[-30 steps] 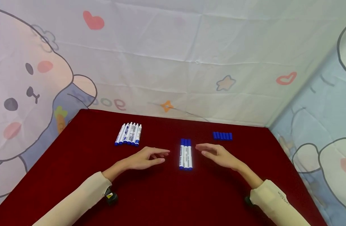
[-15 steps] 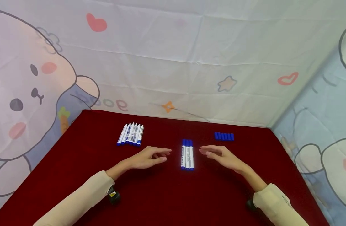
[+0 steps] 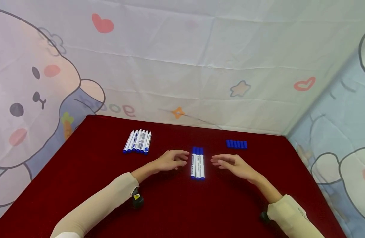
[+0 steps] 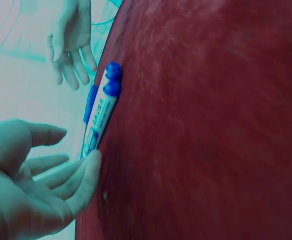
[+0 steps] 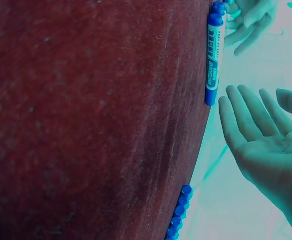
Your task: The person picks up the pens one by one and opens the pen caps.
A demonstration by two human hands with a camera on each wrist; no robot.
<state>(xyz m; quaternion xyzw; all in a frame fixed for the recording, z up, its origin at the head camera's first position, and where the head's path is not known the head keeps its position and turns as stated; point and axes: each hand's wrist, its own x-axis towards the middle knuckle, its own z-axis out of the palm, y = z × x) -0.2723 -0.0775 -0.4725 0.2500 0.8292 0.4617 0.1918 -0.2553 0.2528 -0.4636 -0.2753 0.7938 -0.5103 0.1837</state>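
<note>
Three capped whiteboard markers [image 3: 197, 165] lie side by side in the middle of the red cloth, their blue caps toward the back. Just left of them hovers my left hand [image 3: 170, 160], fingers loosely bent and holding nothing. My right hand [image 3: 234, 165] is on their other side, a little farther off, with its fingers extended and the palm turned inward. In the right wrist view a gap shows between the right fingertips [image 5: 229, 90] and the nearest marker [image 5: 214, 60]. From the left wrist view I cannot tell whether the left fingers touch a marker.
At the back left lie several uncapped white markers [image 3: 137, 141] in a row. Several blue caps [image 3: 236, 144] sit together at the back right. A printed cloth wall [image 3: 182, 66] rises behind the red table [image 3: 182, 205].
My left hand has moved right, closer to the three markers. The right hand drew slightly away from them earlier and now holds nearly still. The markers and caps lie as before.
</note>
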